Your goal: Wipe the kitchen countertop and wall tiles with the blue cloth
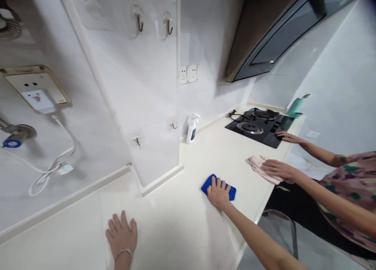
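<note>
My left hand (pixel 122 235) lies flat on the pale countertop (pixel 164 227), fingers spread and nothing under it that I can see. A thin bracelet circles that wrist. Farther right, my right hand (pixel 219 193) presses down on a folded blue cloth (pixel 232 192), its fingers curved over the top. Beyond the cloth, a white spray bottle (pixel 192 129) stands upright against the wall.
At my right, another person's hand (pixel 279 170) rests on a pale pink cloth (pixel 258 166); their other hand (pixel 289 137) touches the black gas hob (pixel 261 125). A green bottle (pixel 295 105) stands behind the hob. A wall corner (pixel 160 180) juts onto the counter.
</note>
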The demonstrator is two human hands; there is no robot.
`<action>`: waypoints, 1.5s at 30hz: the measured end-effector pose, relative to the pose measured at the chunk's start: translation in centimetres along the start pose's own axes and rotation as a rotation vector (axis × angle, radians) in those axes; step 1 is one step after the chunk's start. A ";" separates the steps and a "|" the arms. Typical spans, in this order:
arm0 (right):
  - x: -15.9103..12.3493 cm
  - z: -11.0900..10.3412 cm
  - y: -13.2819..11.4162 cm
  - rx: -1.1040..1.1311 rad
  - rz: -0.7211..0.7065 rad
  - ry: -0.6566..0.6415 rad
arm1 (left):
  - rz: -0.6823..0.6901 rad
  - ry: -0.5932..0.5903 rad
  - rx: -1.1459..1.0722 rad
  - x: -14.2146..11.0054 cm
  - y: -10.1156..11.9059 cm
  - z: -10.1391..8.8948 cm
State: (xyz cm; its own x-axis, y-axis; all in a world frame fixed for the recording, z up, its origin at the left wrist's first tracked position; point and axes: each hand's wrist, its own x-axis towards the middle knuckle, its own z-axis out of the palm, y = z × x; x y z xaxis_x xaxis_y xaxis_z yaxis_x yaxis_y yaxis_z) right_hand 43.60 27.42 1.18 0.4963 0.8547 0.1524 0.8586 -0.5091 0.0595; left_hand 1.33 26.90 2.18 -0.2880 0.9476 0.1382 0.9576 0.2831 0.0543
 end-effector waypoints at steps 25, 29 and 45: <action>-15.2 -5.9 -12.8 0.527 -1.130 -0.218 | 0.045 -0.078 -0.071 -0.7 -1.9 -0.8; -16.3 -5.3 -8.8 0.554 -1.045 -0.180 | 0.117 -0.134 -0.073 -0.5 -3.2 -0.2; -11.5 0.7 7.8 0.372 -0.566 0.100 | -0.085 -0.123 0.062 -0.7 -13.4 -1.1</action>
State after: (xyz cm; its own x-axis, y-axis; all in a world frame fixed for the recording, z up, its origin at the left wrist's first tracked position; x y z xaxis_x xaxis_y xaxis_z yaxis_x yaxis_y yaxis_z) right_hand 44.68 13.71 -0.76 -0.0410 0.9564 0.2891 0.9781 0.0975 -0.1838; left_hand -11.30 22.24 2.48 -0.3675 0.9299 0.0130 0.9300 0.3676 -0.0009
